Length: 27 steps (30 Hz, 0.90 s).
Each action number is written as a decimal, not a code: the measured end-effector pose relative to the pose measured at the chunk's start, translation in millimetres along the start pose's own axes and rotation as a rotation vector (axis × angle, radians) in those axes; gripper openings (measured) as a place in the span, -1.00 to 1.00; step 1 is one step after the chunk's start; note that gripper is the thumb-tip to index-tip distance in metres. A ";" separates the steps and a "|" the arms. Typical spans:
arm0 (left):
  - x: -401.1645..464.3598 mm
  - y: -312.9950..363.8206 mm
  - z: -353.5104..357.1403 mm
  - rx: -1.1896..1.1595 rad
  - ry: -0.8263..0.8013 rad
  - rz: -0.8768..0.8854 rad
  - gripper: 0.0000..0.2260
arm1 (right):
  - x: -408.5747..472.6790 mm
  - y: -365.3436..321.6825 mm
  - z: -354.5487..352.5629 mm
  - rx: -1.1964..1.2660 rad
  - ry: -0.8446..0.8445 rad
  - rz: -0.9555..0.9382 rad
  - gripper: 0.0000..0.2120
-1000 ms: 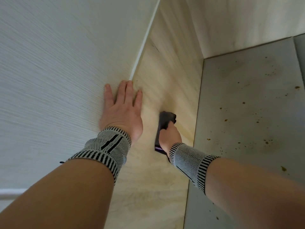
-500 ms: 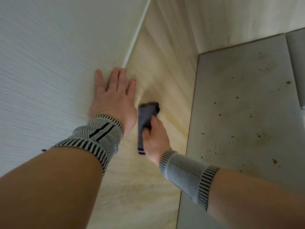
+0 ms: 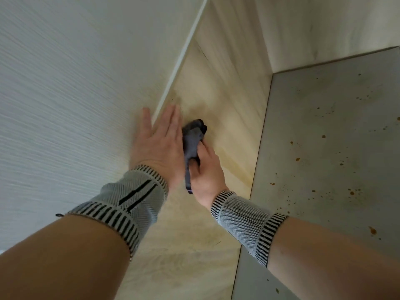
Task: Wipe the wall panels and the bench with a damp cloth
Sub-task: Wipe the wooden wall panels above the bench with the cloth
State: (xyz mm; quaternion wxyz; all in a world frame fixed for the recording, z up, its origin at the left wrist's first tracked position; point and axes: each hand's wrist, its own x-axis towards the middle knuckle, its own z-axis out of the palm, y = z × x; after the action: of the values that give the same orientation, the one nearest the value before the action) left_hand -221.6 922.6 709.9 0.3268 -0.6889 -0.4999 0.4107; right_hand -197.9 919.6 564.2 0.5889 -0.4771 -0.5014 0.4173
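Observation:
My right hand (image 3: 205, 169) grips a dark grey cloth (image 3: 192, 137) bunched against the pale wood wall panel (image 3: 227, 109). The cloth's bundled end sticks out above my knuckles and touches the panel. My left hand (image 3: 158, 141) lies flat with straight fingers on the white ribbed wall panel (image 3: 75, 94), its fingertips reaching the white corner strip (image 3: 184, 53). The two hands sit side by side, almost touching. Both wrists wear grey knitted bands with black stripes.
A grey tiled floor (image 3: 324, 148) with small brown specks and stains lies to the right of the wood panel. Another pale panel (image 3: 324, 24) closes the far corner. A darker damp patch shows on the wood around the cloth.
My right hand has carried the cloth up and leftwards along the wood panel, from well right of my left hand to right beside it. My left hand has stayed flat on the wall.

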 end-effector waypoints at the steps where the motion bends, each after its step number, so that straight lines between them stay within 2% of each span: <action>1: 1.6 8.0 0.0 0.021 -0.020 0.028 -0.39 | 0.7 13.9 0.3 -0.033 0.007 0.045 -0.58; 2: 3.9 15.6 0.4 0.026 -0.034 0.041 -0.40 | 2.6 30.1 -3.1 -0.036 0.027 0.161 -0.57; 3: 6.7 21.7 0.4 0.013 -0.049 0.042 -0.41 | 5.9 42.4 -10.2 -0.008 0.032 0.366 -0.58; 5: 12.6 30.9 1.9 0.003 -0.083 0.042 -0.43 | 12.8 61.9 -27.4 -0.002 -0.089 0.801 -0.59; 6: 16.1 33.5 3.8 0.008 -0.091 0.047 -0.43 | 16.8 66.7 -34.2 -0.046 -0.153 0.891 -0.58; 7: 20.9 36.1 6.0 0.014 -0.091 0.059 -0.43 | 21.8 68.7 -37.3 -0.098 -0.179 0.882 -0.58; 8: 25.4 39.0 6.9 0.010 -0.090 0.070 -0.43 | 27.4 64.9 -37.6 -0.126 -0.142 0.784 -0.58; 11: 37.2 50.5 6.7 0.002 -0.114 0.109 -0.42 | 34.7 49.6 -23.8 -0.037 0.017 0.249 -0.61; 13: 44.4 58.5 8.3 0.006 -0.128 0.119 -0.42 | 32.3 60.9 -12.0 -0.021 0.046 0.078 -0.63; 14: 47.5 61.9 9.3 0.008 -0.128 0.123 -0.42 | 29.7 76.3 -11.2 -0.032 0.058 0.101 -0.62; 15: 50.3 65.5 11.1 0.015 -0.126 0.130 -0.42 | 27.7 93.6 -14.4 -0.038 0.070 0.223 -0.61; 16: 52.3 67.4 11.4 0.017 -0.125 0.133 -0.43 | 27.6 104.8 -22.2 -0.027 0.056 0.441 -0.61; 17: 54.1 70.7 12.8 0.013 -0.129 0.139 -0.44 | 27.1 115.1 -29.7 -0.009 -0.009 0.709 -0.62; 18: 55.9 74.4 13.6 0.004 -0.135 0.141 -0.44 | 26.5 122.1 -36.9 -0.028 -0.088 0.889 -0.62; 19: 58.9 79.3 15.5 -0.006 -0.137 0.146 -0.44 | 26.0 125.5 -41.0 -0.071 -0.143 0.934 -0.62; 20: 62.0 84.4 17.2 -0.012 -0.138 0.153 -0.44 | 26.5 124.8 -40.9 -0.104 -0.148 0.858 -0.63; 21: 64.2 89.5 18.9 -0.018 -0.144 0.165 -0.43 | 27.3 118.1 -38.7 -0.102 -0.087 0.701 -0.66; 23: 68.6 100.5 22.6 -0.027 -0.159 0.194 -0.42 | 20.4 105.3 -27.7 0.027 -0.009 0.354 -0.65; 24: 70.2 105.1 24.4 -0.028 -0.165 0.199 -0.42 | 14.9 109.1 -21.4 0.084 -0.002 0.257 -0.64; 26: 74.2 114.1 30.0 -0.026 -0.159 0.210 -0.42 | 7.9 133.6 -16.7 0.073 0.021 0.236 -0.63; 27: 75.6 117.2 33.2 -0.021 -0.152 0.217 -0.42 | 5.8 149.0 -20.1 0.018 0.025 0.324 -0.62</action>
State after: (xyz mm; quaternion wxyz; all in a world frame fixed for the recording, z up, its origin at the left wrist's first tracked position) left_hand -189.7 962.8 576.1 0.2344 -0.7090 -0.4501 0.4896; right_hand -179.2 951.6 418.3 0.5244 -0.5518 -0.4067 0.5052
